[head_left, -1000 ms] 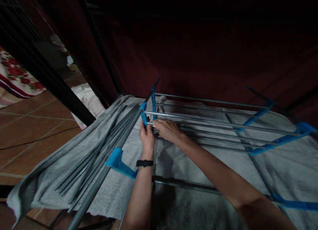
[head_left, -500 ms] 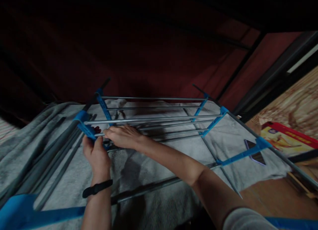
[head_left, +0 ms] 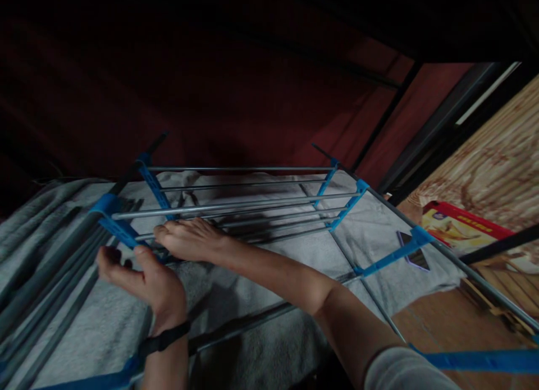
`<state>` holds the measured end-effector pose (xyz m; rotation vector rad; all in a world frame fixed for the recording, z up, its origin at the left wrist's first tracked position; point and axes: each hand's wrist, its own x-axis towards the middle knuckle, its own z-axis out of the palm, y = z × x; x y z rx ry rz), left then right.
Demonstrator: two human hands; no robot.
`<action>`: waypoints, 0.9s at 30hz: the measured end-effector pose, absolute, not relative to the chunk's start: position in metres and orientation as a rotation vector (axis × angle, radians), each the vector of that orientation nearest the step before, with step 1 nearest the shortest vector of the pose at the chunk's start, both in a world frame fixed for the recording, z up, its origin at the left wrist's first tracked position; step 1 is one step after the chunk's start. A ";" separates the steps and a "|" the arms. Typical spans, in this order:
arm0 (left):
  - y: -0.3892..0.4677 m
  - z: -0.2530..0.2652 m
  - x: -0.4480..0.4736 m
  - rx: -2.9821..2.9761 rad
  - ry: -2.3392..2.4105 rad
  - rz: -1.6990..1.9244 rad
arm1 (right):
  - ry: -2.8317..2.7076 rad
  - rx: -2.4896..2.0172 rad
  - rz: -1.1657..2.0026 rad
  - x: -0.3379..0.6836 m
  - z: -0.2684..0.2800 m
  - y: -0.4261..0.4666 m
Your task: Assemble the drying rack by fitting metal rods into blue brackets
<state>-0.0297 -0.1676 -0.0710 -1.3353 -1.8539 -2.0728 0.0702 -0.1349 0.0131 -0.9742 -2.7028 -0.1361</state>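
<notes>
A rack frame of grey metal tubes and blue plastic brackets lies across the grey cloth. My right hand is closed around a thin metal tube, whose left end meets a blue bracket. Just below that bracket is my left hand, its thumb and fingers apart and curved, with nothing visible in it. A dark band circles the left wrist. Above my right hand, another crossbar spans from this bracket to the blue bracket on the right. My right fingertips are partly hidden.
Several loose grey tubes lie on the cloth at left. A phone rests on the cloth at right, partly behind a blue bracket. Beyond it is a red and yellow box. A dark red curtain hangs behind.
My left hand has come off the blue bracket and opened, moving down and left. My right hand keeps hold of the tube. The view has shifted, so the rack appears further left.
</notes>
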 end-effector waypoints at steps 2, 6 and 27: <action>-0.181 -0.056 -0.017 -1.284 -1.721 -2.010 | -2.709 -0.984 -0.130 0.073 0.015 -0.135; -0.187 -0.035 -0.014 -1.786 -1.492 -1.693 | -2.810 -0.980 -0.066 0.075 0.017 -0.133; -0.171 -0.030 -0.036 -2.015 -1.649 -1.152 | -2.165 -1.266 -0.050 0.197 0.000 -0.221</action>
